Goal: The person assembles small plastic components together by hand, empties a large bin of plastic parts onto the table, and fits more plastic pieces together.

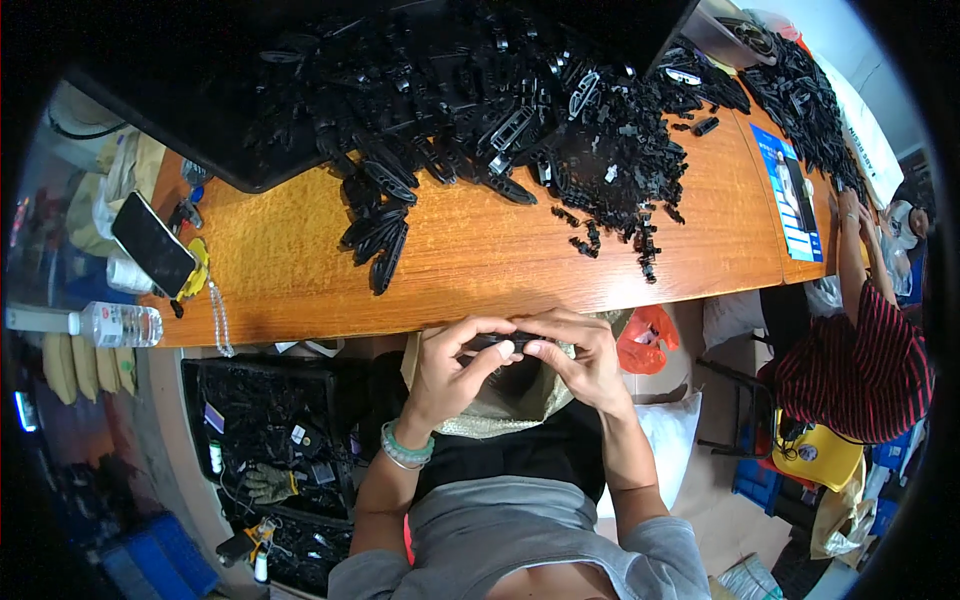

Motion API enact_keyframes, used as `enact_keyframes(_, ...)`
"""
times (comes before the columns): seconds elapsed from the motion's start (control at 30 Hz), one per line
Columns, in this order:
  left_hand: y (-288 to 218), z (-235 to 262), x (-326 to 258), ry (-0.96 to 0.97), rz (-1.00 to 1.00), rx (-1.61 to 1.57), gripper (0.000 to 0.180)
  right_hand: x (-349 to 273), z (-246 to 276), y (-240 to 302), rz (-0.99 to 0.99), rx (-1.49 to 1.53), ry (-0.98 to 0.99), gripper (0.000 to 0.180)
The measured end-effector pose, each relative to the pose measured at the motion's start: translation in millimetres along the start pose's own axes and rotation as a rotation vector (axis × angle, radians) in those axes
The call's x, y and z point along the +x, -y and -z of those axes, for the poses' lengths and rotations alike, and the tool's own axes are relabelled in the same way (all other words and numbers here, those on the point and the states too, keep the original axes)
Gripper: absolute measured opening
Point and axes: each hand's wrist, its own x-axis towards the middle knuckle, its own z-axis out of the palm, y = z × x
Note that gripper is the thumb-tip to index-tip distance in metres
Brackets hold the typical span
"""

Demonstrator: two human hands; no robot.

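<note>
Just off the table's front edge, my left hand (pixel 450 365) and my right hand (pixel 582 352) pinch a small dark elongated black plastic part (pixel 497 342) between thumbs and fingers. My fingers cover most of it, so its exact shape is hidden. Below my hands an open woven sack (pixel 480 430) rests by my lap. Long black plastic parts (pixel 380 235) lie in a loose group on the wooden table (pixel 460 270) ahead. To the right of them spreads a heap of smaller black pieces (pixel 620 165).
A large black tray (pixel 240 165) with more parts overhangs the table's far side. At left are a phone (pixel 153 245) and a plastic bottle (pixel 120 325). A cluttered black crate (pixel 270 450) stands at lower left. Another person (pixel 850 360) in stripes works at right.
</note>
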Motion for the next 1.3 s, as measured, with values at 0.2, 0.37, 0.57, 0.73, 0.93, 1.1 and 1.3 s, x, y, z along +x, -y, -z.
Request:
enact_keyframes(0.2,6,47,19,-0.607,-0.349,0.715,0.016,7,22,-13,0.021,-0.226,-0.120,0.015)
enact_keyframes(0.37,2,63,37,-0.745,-0.143,1.016,0.018,66,33,-26,0.192,-0.891,-0.531,0.012)
enact_keyframes(0.57,24,37,34,-0.519,-0.537,1.134,0.012,75,26,-39,0.085,-1.070,-0.449,0.016)
enact_keyframes(0.73,32,27,23,-0.346,-0.678,1.229,0.015,67,24,-43,0.296,-0.811,-0.441,0.019)
enact_keyframes(0.93,13,24,32,-0.223,-0.463,0.912,0.023,47,11,-24,0.388,-0.503,-0.453,0.016)
enact_keyframes(1.1,3,11,22,-0.103,-0.310,0.557,0.023,27,-1,1,0.315,-0.150,-0.277,0.016)
enact_keyframes(1.3,2,-9,6,-0.058,-0.077,-0.153,0.022,10,-21,1,0.177,-0.127,-0.499,0.013)
